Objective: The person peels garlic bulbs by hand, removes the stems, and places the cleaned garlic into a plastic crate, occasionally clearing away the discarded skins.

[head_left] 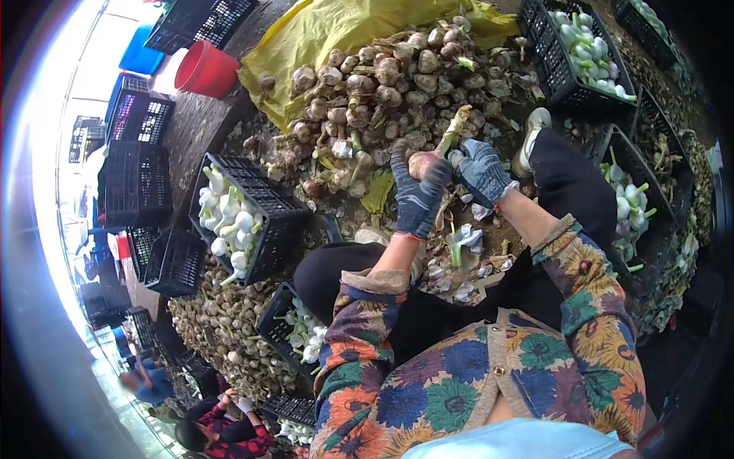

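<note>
My left hand (419, 197), in a grey striped knit glove, is closed around a garlic bulb (423, 164) with dirty, pinkish skin. The bulb's thick pale stem (456, 128) points up and to the right. Close beside it, my gloved right hand (483, 171) is curled with its fingers bent toward the bulb. What that hand grips, if anything, is hidden. Just beyond both hands lies a big heap of unpeeled garlic (405, 80), brown and dry. Below them, peeled skins and a cut green-white stem (459, 249) litter the ground between my legs.
Black crates of clean white garlic stand at left (267, 206), upper right (562, 84) and right (665, 203). A yellow sheet (306, 46) lies under the heap. A red bucket (206, 70) and stacked crates (136, 183) are further left. Another person (222, 428) sits at lower left.
</note>
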### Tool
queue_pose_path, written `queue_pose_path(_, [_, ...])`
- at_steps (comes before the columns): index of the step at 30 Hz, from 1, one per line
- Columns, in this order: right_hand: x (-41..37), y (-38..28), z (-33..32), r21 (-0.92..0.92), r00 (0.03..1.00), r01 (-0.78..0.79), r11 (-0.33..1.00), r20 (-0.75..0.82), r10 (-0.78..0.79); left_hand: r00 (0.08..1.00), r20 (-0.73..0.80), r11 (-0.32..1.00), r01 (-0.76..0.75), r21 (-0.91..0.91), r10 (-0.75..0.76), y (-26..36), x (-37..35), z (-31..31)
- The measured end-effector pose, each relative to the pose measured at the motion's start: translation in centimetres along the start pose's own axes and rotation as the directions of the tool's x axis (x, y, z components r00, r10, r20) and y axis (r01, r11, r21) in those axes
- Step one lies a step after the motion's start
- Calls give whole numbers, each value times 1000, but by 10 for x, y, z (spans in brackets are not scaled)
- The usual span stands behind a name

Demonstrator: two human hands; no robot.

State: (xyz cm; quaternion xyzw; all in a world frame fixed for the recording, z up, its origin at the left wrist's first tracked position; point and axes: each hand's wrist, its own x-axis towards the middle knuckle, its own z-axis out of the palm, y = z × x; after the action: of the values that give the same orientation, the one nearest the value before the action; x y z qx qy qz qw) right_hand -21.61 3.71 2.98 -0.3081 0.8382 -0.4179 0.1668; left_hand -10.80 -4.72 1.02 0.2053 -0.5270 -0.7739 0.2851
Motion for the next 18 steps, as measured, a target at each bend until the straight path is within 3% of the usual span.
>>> queue_pose_path(1, [0, -2, -3, 3, 1000, -8, 1000, 1, 8, 997, 2, 983, -79, 164, 79, -5, 5, 2])
queue_pose_path(4, [-1, 5, -5, 54, 996, 58, 997, -64, -55, 936, -109, 942, 327, -75, -334, 2, 10, 3])
queue_pose_path(5, [-2, 6, -9, 95, 998, -44, 995, 42, 40, 885, -26, 861, 447, -242, -466, -5, 15, -3])
queue_pose_path(6, [-2, 4, -10, 123, 998, -56, 991, 37, 52, 809, 58, 735, 559, -382, -585, 1, 22, -1])
queue_pose_path(9, [-5, 5, -10, 159, 997, -70, 985, 25, 66, 676, 123, 532, 667, -522, -727, 17, 15, 9])
queue_pose_path(11, [-8, 10, -7, 103, 999, -51, 993, 18, 50, 875, -102, 880, 463, -110, -473, 10, 5, 8])
queue_pose_path(12, [-10, 8, -7, 113, 1000, -28, 993, -10, 29, 944, -155, 941, 311, 130, -291, 1, 1, 5])
queue_pose_path(13, [-13, 3, -6, 124, 999, -1, 992, -35, 6, 996, -56, 982, 77, 173, -68, -12, -2, 8])
queue_pose_path(14, [-14, -2, -6, 134, 998, 25, 991, -61, -17, 969, -104, 966, 236, 107, -226, -19, -7, 2])
queue_pose_path(16, [-14, -8, -14, 436, 966, -255, 863, 156, 206, 917, 87, 909, 398, -125, -389, -17, 5, -11])
queue_pose_path(18, [-15, -10, -15, 590, 911, -412, 694, 257, 322, 850, 191, 728, 521, -445, -491, -4, -1, -11])
